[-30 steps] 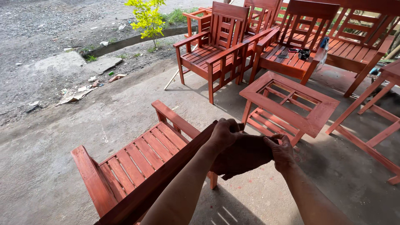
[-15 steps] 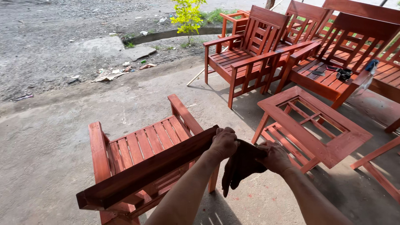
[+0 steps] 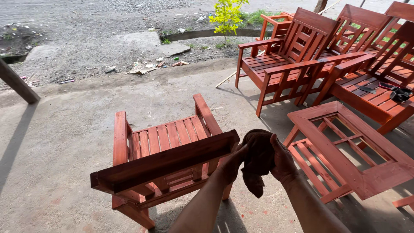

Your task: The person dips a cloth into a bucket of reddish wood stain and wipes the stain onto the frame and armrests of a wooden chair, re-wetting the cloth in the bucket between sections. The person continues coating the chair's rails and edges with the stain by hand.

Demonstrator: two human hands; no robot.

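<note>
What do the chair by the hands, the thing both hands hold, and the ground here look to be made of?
Chair: wood in slats and planks, stained reddish-brown with a slight sheen; grain lines show on the top rail. Rag: soft dark brown cloth, crumpled and drooping between the left hand and right hand. Ground: probably bare concrete, grey, matte, marked.

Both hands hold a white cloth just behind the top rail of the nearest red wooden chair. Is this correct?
Not quite: the cloth is dark brown, not white. The head view shows the left hand and the right hand gripping it just behind the top rail of the nearest red wooden chair.
</note>
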